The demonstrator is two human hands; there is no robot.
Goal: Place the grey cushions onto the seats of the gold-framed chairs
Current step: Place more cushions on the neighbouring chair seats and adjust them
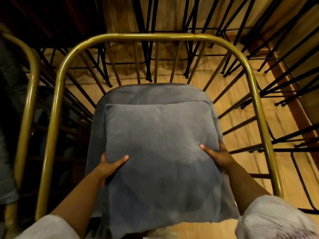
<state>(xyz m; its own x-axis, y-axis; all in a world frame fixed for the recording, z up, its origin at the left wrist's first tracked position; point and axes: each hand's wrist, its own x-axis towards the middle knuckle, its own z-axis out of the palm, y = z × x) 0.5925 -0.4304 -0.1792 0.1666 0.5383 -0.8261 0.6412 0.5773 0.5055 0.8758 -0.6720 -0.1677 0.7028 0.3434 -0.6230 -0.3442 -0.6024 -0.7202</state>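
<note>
Item: grey cushion (160, 152), over grey seat (146, 94) of gold-framed chair (57, 94); contact with seat unclear.
My left hand (110, 165), right hand (218, 155): each clasping side edge, thumbs on top, so cushion stays flat, square to seat.
Adjacent: second gold frame (29, 94), black stool legs (146, 49).

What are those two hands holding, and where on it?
A grey cushion, gripped by its two side edges: the left hand on its left edge, the right hand on its right, thumbs on top, over the chair seat.
</note>
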